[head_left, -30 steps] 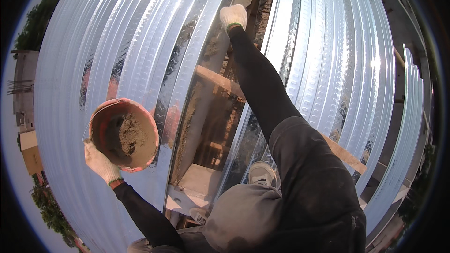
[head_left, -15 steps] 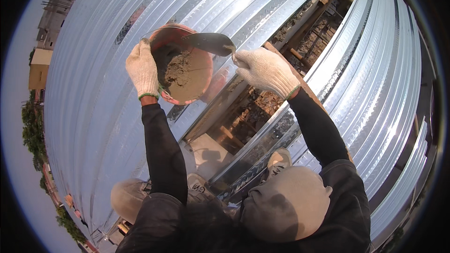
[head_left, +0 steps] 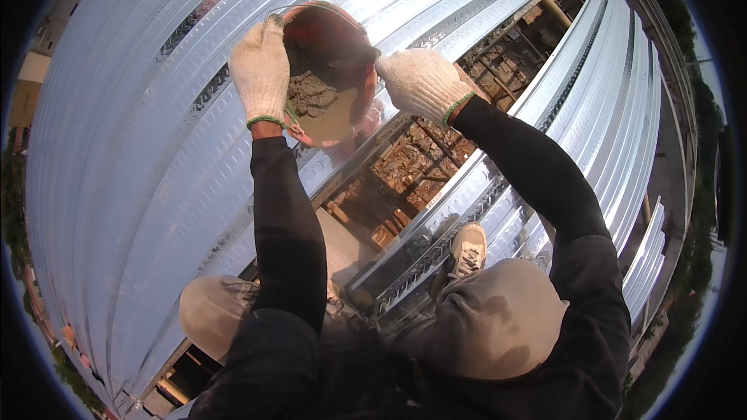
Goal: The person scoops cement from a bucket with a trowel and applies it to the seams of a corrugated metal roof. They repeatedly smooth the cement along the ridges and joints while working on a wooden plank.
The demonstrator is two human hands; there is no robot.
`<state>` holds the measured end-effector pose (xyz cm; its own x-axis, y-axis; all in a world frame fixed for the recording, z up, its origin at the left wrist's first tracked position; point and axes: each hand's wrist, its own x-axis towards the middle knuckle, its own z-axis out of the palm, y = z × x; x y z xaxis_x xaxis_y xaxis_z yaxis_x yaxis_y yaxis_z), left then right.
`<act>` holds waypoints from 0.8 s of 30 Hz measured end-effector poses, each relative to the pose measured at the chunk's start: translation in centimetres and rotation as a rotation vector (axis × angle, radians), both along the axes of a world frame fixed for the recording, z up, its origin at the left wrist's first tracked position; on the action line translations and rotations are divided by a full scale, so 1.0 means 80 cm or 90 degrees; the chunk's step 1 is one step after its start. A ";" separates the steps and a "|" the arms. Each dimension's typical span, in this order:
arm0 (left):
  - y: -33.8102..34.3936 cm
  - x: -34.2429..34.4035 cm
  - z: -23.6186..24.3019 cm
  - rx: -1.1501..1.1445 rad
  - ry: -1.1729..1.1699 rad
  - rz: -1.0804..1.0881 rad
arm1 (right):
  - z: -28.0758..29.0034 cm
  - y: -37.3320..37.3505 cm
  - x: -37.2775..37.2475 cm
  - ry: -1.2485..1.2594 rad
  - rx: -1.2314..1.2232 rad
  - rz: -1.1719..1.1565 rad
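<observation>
An orange-red bucket (head_left: 372,82) is tilted toward me over the metal decking, with wet grey mortar (head_left: 331,113) pooled along its near side and a rougher lump on the left. My left hand (head_left: 261,70), in a white knit glove, is closed on the bucket's left rim, by the wire handle (head_left: 276,11). At the right rim, my gloved right hand (head_left: 420,82) is closed around a trowel (head_left: 377,54). Little of the trowel shows; its blade is hard to make out against the dark inside of the bucket.
Ribbed galvanized decking sheets (head_left: 156,179) spread on both sides. Between them runs an open gap (head_left: 420,159) showing rubble and timber below. My shoe (head_left: 468,249) stands on the decking at its right edge. A concrete ledge (head_left: 346,245) lies near my feet.
The trowel blade, seen broadside over the bucket's right rim before, now hardly shows. Bucket and both hands sit higher in view, and the bucket's inside is darker with shadow.
</observation>
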<state>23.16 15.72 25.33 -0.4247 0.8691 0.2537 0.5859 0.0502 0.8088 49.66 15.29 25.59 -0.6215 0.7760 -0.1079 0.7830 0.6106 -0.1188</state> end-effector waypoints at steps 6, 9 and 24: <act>0.010 0.020 -0.007 0.042 0.044 0.004 | -0.027 -0.001 -0.030 0.030 -0.233 0.060; 0.011 0.017 -0.008 -0.019 0.000 -0.005 | -0.010 -0.014 -0.027 0.096 -0.395 -0.029; 0.013 -0.037 -0.021 0.020 -0.196 0.037 | 0.023 -0.067 0.014 0.437 -0.660 -0.245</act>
